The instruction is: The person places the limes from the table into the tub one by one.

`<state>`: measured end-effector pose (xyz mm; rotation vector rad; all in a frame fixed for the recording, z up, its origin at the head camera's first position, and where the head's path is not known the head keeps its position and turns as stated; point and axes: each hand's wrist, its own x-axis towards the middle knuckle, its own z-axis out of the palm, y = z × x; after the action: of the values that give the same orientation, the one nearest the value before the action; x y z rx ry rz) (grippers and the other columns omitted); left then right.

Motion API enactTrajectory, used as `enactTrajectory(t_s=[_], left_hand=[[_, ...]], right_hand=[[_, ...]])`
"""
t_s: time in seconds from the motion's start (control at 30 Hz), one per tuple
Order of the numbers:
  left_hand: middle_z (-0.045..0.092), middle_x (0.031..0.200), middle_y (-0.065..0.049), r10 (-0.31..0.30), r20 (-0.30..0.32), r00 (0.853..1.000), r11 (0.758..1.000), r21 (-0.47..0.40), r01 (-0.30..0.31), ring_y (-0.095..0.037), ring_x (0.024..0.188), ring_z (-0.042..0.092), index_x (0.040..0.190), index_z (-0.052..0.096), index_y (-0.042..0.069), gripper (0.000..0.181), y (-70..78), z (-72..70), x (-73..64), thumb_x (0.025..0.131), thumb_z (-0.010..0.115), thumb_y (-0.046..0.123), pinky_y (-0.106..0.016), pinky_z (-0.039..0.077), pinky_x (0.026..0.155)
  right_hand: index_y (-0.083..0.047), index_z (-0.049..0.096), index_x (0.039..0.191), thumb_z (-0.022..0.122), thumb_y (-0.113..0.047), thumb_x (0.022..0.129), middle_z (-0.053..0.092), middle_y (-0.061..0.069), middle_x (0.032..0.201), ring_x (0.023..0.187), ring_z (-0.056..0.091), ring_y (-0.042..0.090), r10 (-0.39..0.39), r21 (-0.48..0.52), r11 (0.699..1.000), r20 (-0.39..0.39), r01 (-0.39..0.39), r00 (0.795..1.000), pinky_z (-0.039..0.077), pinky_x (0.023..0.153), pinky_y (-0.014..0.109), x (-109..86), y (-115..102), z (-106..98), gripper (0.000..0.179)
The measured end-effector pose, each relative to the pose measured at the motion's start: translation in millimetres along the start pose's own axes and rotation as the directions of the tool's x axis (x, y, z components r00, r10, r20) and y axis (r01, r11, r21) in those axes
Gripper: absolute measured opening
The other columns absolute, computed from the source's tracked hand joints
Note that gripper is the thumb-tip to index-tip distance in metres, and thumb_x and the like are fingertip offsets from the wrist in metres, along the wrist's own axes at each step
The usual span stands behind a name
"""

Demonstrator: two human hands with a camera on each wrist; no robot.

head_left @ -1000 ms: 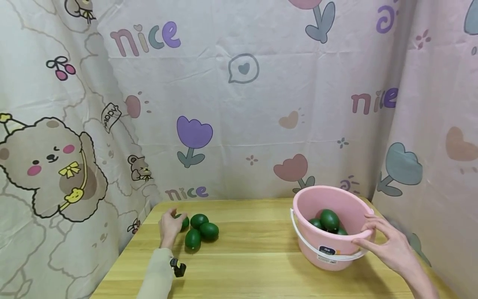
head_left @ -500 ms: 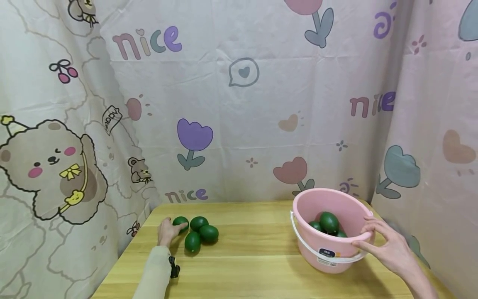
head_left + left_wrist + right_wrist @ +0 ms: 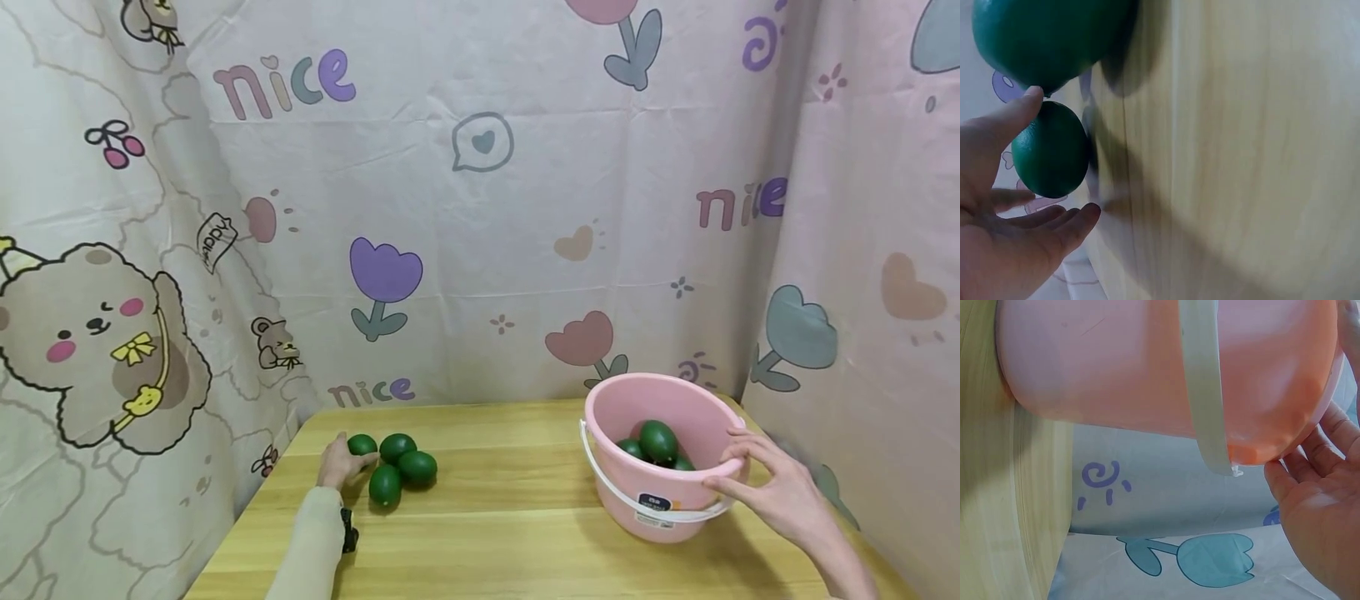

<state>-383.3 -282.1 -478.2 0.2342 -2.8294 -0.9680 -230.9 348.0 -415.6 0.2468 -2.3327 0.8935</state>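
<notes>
- Head view: the left hand [image 3: 339, 462] is reaching over the wooden table [image 3: 502, 492] near its far left corner, its thumb and fingers lying apart around one green fruit [image 3: 362, 444].
- From the left wrist, that fruit is sitting between the thumb and the spread fingers; a gap is showing between it and the lower fingertips [image 3: 1089, 214], and whether the thumb is touching it, I cannot tell.
- Three more green fruits are bunching just to its right, nearer the left edge of the table than the right: a far one [image 3: 397, 448], a right one [image 3: 417, 468] and a near one [image 3: 386, 486].
- Well apart from the left hand, the right hand [image 3: 776, 483] is gripping the rim of a pink bucket [image 3: 637, 483], its thumb and fingers bending round the right side.
- That bucket is standing close to the right edge of the table, its white handle [image 3: 678, 516] hanging across the near side.
- Inside the bucket several green fruits are lying, one [image 3: 657, 440] resting uppermost.
- Beyond the far edge, a printed cloth [image 3: 480, 225] is hanging.
- A pale sleeve [image 3: 311, 525] is covering the left forearm.
</notes>
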Motion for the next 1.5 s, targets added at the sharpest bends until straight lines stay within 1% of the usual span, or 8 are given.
enactTrajectory(t_s=[0.07,0.17,0.57,0.8,0.93,1.07,1.37,1.5], left_hand=[[0.032,0.143,-0.043,0.004,0.005,1.000,1.000,-0.005,-0.004,-0.057,0.128,0.037,0.148,0.018,-0.015,0.090,-2.1,-0.1,0.4,0.089,0.071,0.025,-0.063,0.037,0.106],[0.035,0.142,-0.042,0.016,0.008,1.000,1.000,-0.006,-0.016,-0.057,0.126,0.041,0.148,0.022,-0.012,0.085,-4.2,0.6,0.5,0.089,0.072,0.024,-0.064,0.040,0.103],[0.049,0.131,-0.037,0.036,-0.035,0.999,0.998,-0.042,-0.038,-0.051,0.112,0.053,0.143,0.037,-0.006,0.076,-7.0,2.0,0.7,0.081,0.076,0.014,-0.059,0.049,0.091],[0.050,0.129,-0.038,0.084,-0.089,0.992,0.994,-0.066,-0.090,-0.050,0.107,0.055,0.140,0.041,-0.009,0.073,-14.0,-5.7,-5.9,0.077,0.072,0.010,-0.058,0.049,0.088],[0.047,0.132,-0.036,0.027,-0.105,0.994,0.979,-0.199,-0.048,-0.049,0.112,0.053,0.143,0.040,-0.003,0.069,-11.7,-8.6,-8.3,0.082,0.070,0.011,-0.057,0.048,0.091],[0.045,0.133,-0.033,-0.034,-0.119,0.992,0.953,-0.302,-0.004,-0.048,0.114,0.051,0.142,0.040,0.001,0.063,-7.2,-10.6,-8.9,0.086,0.067,0.012,-0.055,0.048,0.092],[0.049,0.130,-0.030,-0.052,-0.150,0.987,0.958,-0.288,0.007,-0.044,0.109,0.055,0.138,0.046,0.006,0.055,-2.5,-13.5,-11.1,0.087,0.065,0.014,-0.046,0.053,0.081],[0.051,0.127,-0.029,-0.014,-0.174,0.985,0.948,-0.315,-0.042,-0.040,0.103,0.057,0.135,0.050,0.006,0.050,9.6,-13.5,-11.3,0.088,0.065,0.012,-0.036,0.053,0.074]], right_hand=[[-0.021,0.067,0.090,0.089,-0.027,0.069,0.056,-0.005,0.131,0.113,0.027,-0.028,-0.017,0.005,1.000,-0.011,0.018,1.000,0.018,0.097,0.003,0.4,0,1,0.032],[-0.020,0.067,0.089,0.090,-0.026,0.068,0.054,-0.014,0.131,0.112,0.026,-0.030,-0.032,0.018,0.999,-0.016,0.032,0.999,0.015,0.095,0.000,1.3,0,1,0.031],[-0.022,0.066,0.089,0.089,-0.027,0.070,0.055,0.000,0.132,0.111,0.025,-0.029,-0.004,0.015,1.000,0.005,0.004,1.000,0.016,0.096,0.002,0.9,1,1,0.029],[-0.019,0.067,0.089,0.090,-0.024,0.068,0.053,-0.015,0.129,0.113,0.028,-0.028,-0.041,0.037,0.998,-0.007,0.041,0.999,0.016,0.094,-0.002,1.4,0,4,0.031],[-0.019,0.067,0.088,0.090,-0.024,0.069,0.052,-0.018,0.129,0.112,0.028,-0.028,-0.030,0.041,0.999,-0.008,0.031,1.000,0.017,0.094,-0.001,0.9,0,3,0.030],[-0.020,0.066,0.090,0.088,-0.024,0.071,0.050,-0.019,0.131,0.112,0.026,-0.028,0.005,0.044,0.999,0.006,-0.005,1.000,0.018,0.105,0.009,0.1,1,1,0.029],[-0.021,0.066,0.091,0.087,-0.028,0.073,0.053,0.003,0.136,0.116,0.029,-0.022,0.030,0.016,0.999,0.031,-0.031,0.999,0.025,0.108,0.027,-0.5,1,0,0.029],[-0.022,0.065,0.090,0.087,-0.029,0.073,0.053,0.001,0.135,0.115,0.028,-0.024,0.020,0.011,1.000,0.022,-0.021,1.000,0.022,0.103,0.016,-0.5,1,0,0.029]])
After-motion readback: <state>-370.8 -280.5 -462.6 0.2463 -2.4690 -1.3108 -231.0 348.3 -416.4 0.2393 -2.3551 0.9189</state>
